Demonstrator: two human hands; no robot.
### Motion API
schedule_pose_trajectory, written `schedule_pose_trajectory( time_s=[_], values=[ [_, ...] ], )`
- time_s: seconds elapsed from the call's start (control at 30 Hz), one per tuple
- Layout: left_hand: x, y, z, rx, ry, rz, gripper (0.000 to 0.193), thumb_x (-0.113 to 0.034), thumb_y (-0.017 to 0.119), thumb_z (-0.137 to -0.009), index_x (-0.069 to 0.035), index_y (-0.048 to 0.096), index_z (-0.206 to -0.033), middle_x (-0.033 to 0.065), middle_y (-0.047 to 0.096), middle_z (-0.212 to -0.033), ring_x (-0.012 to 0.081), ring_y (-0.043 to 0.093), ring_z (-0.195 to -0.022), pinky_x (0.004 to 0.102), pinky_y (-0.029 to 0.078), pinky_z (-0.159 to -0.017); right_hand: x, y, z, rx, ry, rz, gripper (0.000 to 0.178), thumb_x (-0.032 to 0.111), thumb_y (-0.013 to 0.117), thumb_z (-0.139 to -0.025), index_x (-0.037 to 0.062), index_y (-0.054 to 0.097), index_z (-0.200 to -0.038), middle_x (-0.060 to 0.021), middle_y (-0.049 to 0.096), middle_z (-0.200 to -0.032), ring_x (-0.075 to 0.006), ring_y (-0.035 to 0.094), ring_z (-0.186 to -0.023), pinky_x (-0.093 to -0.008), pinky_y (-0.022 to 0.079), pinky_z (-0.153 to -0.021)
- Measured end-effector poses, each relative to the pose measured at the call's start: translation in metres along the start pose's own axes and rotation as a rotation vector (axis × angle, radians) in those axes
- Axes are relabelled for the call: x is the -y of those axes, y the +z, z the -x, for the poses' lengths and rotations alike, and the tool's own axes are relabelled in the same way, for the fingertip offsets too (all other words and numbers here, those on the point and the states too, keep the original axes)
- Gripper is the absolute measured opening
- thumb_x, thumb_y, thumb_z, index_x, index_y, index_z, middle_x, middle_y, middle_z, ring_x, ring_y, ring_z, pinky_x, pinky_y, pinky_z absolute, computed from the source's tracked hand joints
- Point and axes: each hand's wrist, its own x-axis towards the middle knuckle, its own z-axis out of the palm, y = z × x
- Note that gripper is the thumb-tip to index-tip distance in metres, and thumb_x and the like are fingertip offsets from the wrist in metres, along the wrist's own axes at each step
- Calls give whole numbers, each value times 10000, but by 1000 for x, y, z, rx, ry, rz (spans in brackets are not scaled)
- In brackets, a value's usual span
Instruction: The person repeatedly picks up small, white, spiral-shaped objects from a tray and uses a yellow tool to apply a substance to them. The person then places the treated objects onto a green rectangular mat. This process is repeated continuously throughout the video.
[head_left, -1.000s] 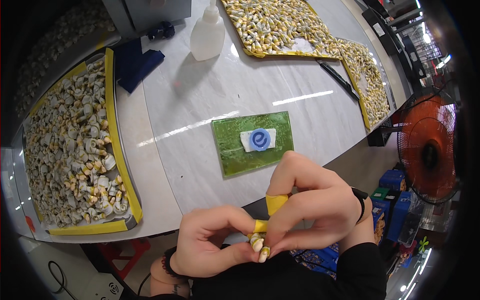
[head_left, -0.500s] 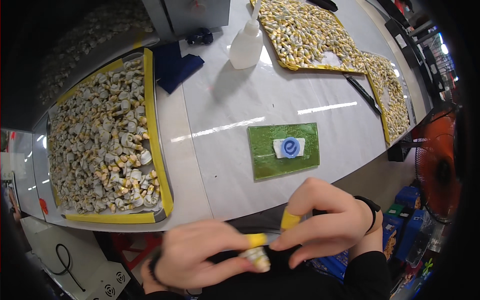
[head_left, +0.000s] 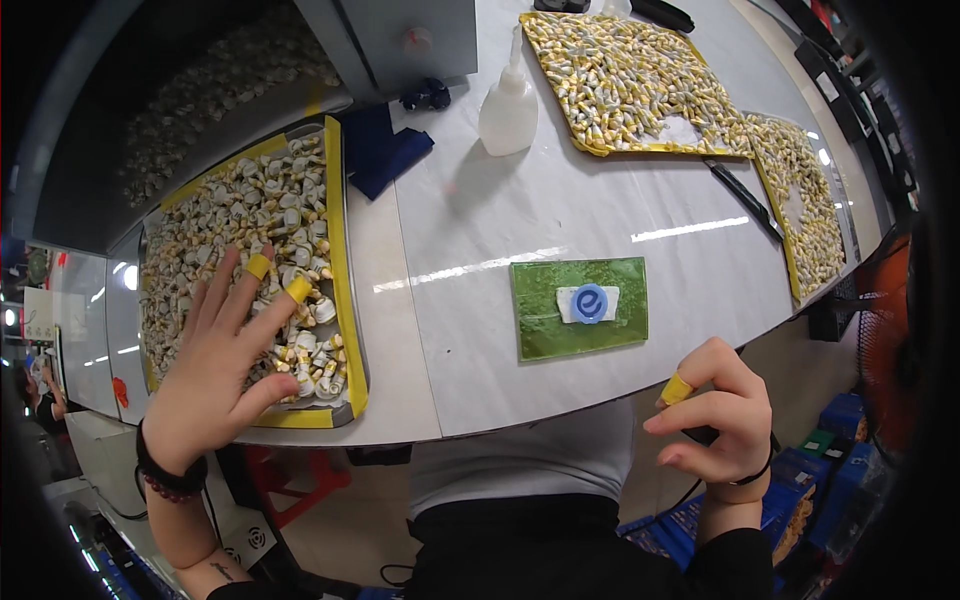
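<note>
My left hand [head_left: 225, 345] reaches over a yellow-edged tray [head_left: 345, 290] at the left, fingers spread, with yellow tape on two of them. Under the fingertips lie many small white-and-yellow figurine-like pieces [head_left: 300, 205]; I see none gripped. Beyond the table's front edge at the right, my right hand [head_left: 725, 415] hangs with its fingers bent and apart, yellow tape on the index finger, nothing visible in it. Nearest to it on the table is a green slab [head_left: 540, 338] carrying a white pad [head_left: 568, 302] and a round blue piece with a curled mark [head_left: 589, 303].
A white squeeze bottle [head_left: 508, 118] stands upright behind the slab. Two trays of small yellow-and-white pieces [head_left: 640, 85] lie at the back right, with a black cutter-like tool [head_left: 742, 198] alongside. Dark blue cloth [head_left: 392, 163] and a grey box [head_left: 405, 45] are at the back left.
My hands have parted from in front of me. The left, which held a small white-and-yellow piece, has moved onto the left tray and opened; the right has shifted right. The view has shifted slightly.
</note>
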Motion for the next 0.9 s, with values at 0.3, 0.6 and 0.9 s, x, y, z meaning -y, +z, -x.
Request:
schedule_pose_trajectory(
  time_s=[0.3,0.6,0.9],
  values=[
    [84,26,27,-92,-294,72,547,-226,505,-861,-69,364,-1366,196,199,-1479,381,140,-1375,433,162,-1097,-5,-2,3,-25,57,-7,203,150,775,-615,80,700,-790,-46,566,-774,-172,527,-691,-275,413,-588],
    [117,-24,23,-301,-328,433,392,-168,553,-848,-19,551,-1211,129,600,-1182,238,531,-1128,360,343,-1004,-6,-5,-1,-35,97,-4,200,122,767,-604,80,694,-785,-42,569,-753,-175,531,-681,-280,414,-592],
    [281,-10,-104,-365,-164,-556,334,-247,586,-849,-27,607,-1099,178,615,-1075,275,599,-972,339,477,-820,3,-3,-6,-39,29,42,202,95,766,-607,75,687,-791,-38,574,-751,-171,535,-665,-271,412,-566]
  ],
)
